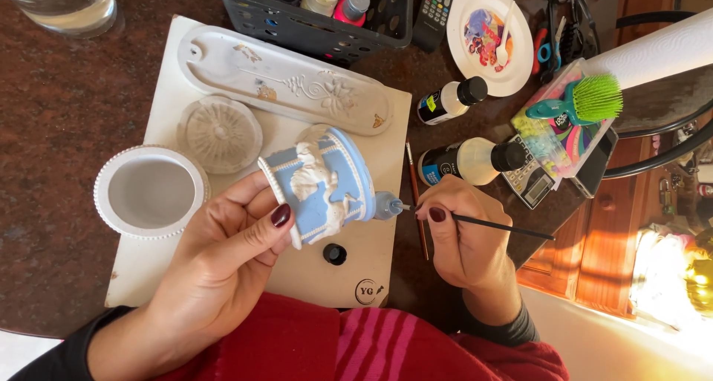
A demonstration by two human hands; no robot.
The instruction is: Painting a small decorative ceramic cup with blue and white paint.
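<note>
Holding a pale blue pot [323,184] with white raised figures, our left hand [223,258] wraps its fingers [276,217] shut around the rim, above the white board [349,266]. It lies tipped sideways, its axis running left to right. Our right hand [464,236] pinches a thin brush [490,223], tip pointing left at the small paint bottle [386,205] beside the pot.

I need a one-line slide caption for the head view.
Left hand holds blue-and-white pot; right hand holds thin brush.

A pot [323,184] painted light blue with white relief figures is seen; the brush [490,223] is black.
</note>
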